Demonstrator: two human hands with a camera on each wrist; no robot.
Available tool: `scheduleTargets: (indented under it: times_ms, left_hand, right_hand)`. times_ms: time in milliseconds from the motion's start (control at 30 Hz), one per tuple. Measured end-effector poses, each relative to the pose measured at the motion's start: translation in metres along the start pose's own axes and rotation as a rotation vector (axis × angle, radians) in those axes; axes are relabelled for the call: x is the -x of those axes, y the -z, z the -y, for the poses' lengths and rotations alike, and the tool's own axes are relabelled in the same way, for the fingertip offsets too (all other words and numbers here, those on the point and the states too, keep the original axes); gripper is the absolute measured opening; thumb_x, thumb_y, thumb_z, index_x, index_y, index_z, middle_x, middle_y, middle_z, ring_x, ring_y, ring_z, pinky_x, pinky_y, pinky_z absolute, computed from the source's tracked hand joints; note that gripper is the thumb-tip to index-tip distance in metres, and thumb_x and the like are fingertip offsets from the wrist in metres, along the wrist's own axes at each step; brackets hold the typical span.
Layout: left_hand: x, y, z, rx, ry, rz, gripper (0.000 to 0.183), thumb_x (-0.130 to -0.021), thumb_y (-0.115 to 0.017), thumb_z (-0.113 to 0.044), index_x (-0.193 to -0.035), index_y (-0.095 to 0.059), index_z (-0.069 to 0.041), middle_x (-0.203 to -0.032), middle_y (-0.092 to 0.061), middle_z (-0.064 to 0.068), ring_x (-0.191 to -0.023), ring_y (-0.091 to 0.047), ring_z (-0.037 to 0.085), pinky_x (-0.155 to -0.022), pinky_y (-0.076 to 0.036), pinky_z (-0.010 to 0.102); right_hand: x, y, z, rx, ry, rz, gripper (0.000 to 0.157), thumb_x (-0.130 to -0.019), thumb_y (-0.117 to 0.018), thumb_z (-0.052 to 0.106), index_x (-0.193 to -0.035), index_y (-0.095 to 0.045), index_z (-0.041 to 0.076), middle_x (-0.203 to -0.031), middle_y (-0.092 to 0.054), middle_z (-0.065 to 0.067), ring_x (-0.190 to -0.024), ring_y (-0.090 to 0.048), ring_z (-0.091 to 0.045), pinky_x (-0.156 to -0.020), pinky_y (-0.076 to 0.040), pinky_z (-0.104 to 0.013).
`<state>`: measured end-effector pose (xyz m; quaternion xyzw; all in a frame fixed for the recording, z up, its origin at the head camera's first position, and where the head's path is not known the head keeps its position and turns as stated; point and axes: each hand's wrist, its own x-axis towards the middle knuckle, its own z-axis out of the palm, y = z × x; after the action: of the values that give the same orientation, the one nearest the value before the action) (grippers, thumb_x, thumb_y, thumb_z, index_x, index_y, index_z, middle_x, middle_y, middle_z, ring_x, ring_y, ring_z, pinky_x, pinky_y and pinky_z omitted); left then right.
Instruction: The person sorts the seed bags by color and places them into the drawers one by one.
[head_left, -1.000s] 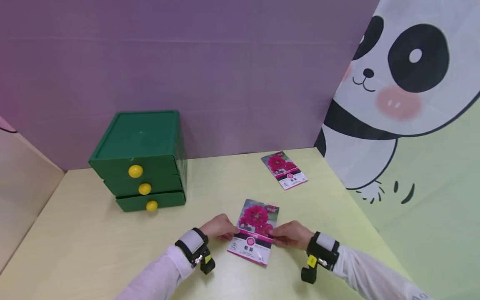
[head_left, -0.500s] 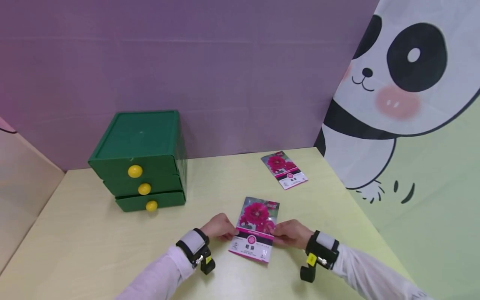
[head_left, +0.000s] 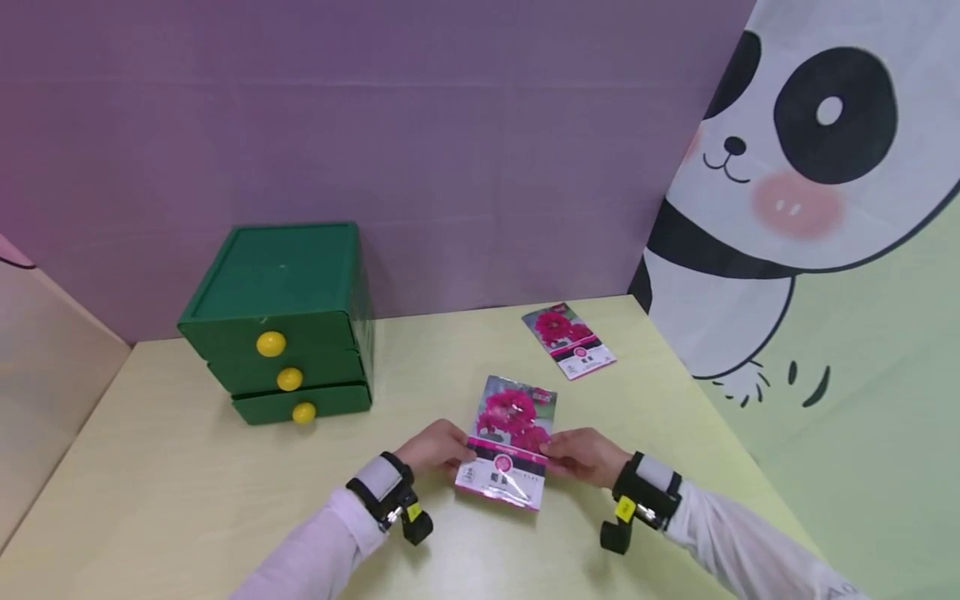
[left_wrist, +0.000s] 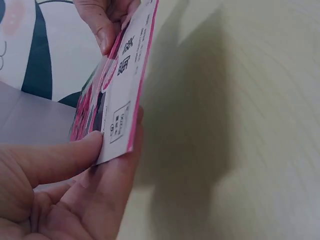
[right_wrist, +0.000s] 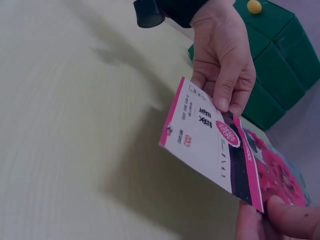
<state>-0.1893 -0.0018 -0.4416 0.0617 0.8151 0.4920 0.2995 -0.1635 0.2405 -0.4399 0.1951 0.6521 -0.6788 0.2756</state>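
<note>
A flat seed packet (head_left: 506,446) with pink flowers and a white lower panel is held between both hands in the head view. My left hand (head_left: 435,446) pinches its left edge, thumb on top and fingers beneath. On the opposite edge, my right hand (head_left: 587,456) pinches it the same way. The left wrist view shows the packet (left_wrist: 125,85) raised over the table, with a shadow below it. A second, similar flower packet (head_left: 568,340) lies flat on the table farther back and to the right.
A green three-drawer box (head_left: 281,325) with yellow knobs stands at the back left of the pale table (head_left: 187,500). Behind it hangs a purple backdrop (head_left: 450,150). A panda-printed cloth (head_left: 810,250) borders the table on the right.
Both hands have lifted the held packet and carried it slightly away from the body. Its lower edge now sits higher in the head view. The other packet and the drawer box stay put.
</note>
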Motion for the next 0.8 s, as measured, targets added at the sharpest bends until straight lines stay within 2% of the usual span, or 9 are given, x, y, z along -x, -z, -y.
scheduleTargets:
  times_ms: [167,367,567,800]
  left_hand:
    - [0.0,0.007,-0.005,0.062,-0.018,-0.026,0.012,-0.082,-0.063,-0.003,-0.088,-0.065,0.007,-0.071,-0.065,0.007,-0.056,-0.056,0.012,-0.052,-0.049,0.022]
    - [0.003,0.011,-0.013,0.145,-0.046,-0.035,0.016,-0.083,-0.061,-0.002,-0.093,-0.063,0.01,-0.075,-0.066,0.011,-0.059,-0.06,0.012,-0.052,-0.051,0.022]
    - [0.009,0.018,-0.022,0.175,-0.073,-0.049,0.022,-0.086,-0.058,-0.003,-0.102,-0.061,0.013,-0.08,-0.067,0.013,-0.063,-0.062,0.014,-0.06,-0.056,0.029]
    - [0.019,0.031,-0.035,0.225,-0.114,-0.057,0.025,-0.087,-0.057,-0.002,-0.106,-0.058,0.014,-0.083,-0.067,0.015,-0.067,-0.065,0.018,-0.064,-0.056,0.029]
  right_hand:
    - [0.0,0.0,0.007,-0.062,0.056,0.073,0.037,-0.092,-0.053,0.007,-0.121,-0.046,-0.014,-0.09,-0.066,-0.013,-0.079,-0.063,-0.019,-0.079,-0.054,-0.031]
    - [0.003,-0.004,0.015,-0.068,0.112,0.155,0.043,-0.092,-0.054,0.009,-0.125,-0.041,-0.016,-0.106,-0.063,-0.021,-0.094,-0.062,-0.025,-0.085,-0.052,-0.033]
    - [0.007,-0.01,0.029,-0.043,0.131,0.115,0.039,-0.091,-0.056,0.009,-0.121,-0.047,-0.013,-0.109,-0.061,-0.023,-0.09,-0.064,-0.023,-0.082,-0.053,-0.031]
    - [0.011,-0.015,0.048,-0.038,0.165,0.135,0.04,-0.092,-0.054,0.011,-0.123,-0.045,-0.012,-0.104,-0.064,-0.019,-0.086,-0.066,-0.022,-0.083,-0.052,-0.034]
